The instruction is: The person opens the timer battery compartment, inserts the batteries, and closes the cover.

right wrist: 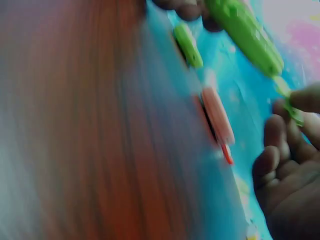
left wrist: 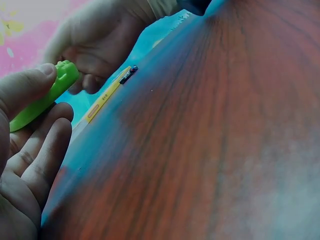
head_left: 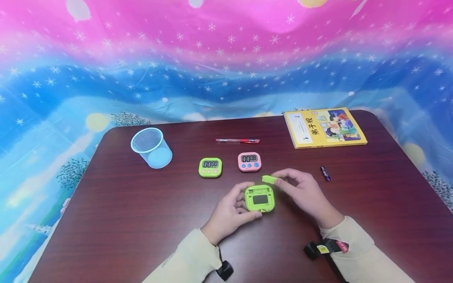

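My left hand (head_left: 228, 214) holds a green digital timer (head_left: 260, 198) by its edges, thumb at the near side and fingers at the far side. The timer's back faces up, and its battery compartment lies uncovered along the far edge. Between thumb and fingertips my right hand (head_left: 306, 192) pinches a small green battery cover (head_left: 269, 179), just beyond the timer's far right corner. The left wrist view shows the timer (left wrist: 50, 97) edge-on. A dark battery (head_left: 325, 173) lies on the table to the right of my right hand.
Behind the hands lie a second green timer (head_left: 210, 168), a pink timer (head_left: 249, 162) and a red pen (head_left: 238, 140). A blue mesh pen holder (head_left: 155, 155) stands at the back left. A yellow book (head_left: 325, 127) lies at the back right of the dark wooden table (head_left: 141, 212).
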`<state>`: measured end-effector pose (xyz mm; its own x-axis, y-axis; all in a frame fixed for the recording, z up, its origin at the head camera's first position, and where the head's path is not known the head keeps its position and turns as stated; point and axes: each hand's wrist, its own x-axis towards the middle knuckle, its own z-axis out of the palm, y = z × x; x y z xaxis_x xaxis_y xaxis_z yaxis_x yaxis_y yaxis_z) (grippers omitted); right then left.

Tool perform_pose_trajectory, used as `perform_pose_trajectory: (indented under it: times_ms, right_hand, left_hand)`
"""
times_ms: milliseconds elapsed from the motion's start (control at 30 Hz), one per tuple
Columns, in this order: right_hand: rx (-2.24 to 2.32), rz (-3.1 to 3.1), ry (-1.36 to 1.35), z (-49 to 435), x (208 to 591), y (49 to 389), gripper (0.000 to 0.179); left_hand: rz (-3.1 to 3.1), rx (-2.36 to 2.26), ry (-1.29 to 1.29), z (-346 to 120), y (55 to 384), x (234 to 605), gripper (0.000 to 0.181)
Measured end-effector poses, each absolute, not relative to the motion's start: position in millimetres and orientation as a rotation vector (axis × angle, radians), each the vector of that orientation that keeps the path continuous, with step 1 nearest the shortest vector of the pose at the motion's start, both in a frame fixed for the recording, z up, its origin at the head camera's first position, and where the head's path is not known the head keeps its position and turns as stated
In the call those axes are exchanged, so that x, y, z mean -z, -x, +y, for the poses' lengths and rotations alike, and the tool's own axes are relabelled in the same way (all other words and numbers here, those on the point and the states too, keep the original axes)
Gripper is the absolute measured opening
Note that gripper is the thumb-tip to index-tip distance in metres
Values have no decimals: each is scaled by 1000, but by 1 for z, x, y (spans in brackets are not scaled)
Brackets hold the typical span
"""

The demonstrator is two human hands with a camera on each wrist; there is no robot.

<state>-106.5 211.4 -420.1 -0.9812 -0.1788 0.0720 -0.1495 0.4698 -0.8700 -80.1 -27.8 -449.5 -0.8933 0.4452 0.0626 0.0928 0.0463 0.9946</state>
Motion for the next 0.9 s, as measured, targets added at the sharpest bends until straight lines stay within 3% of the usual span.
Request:
perform_pose_trajectory:
  times_ms: [133, 300, 900]
  right_hand:
    - [1331, 2723, 347, 218, 423, 111, 18]
    - [1121, 2716, 396, 221, 427, 114, 9]
    - [1007, 2863, 590, 223, 436, 116, 14]
  left_hand:
    - [2050, -1934, -550, -28, 80, 450, 75]
    - [2047, -1933, -542, -28, 80, 449, 76]
    - [2049, -1920, -532, -28, 80, 448, 76]
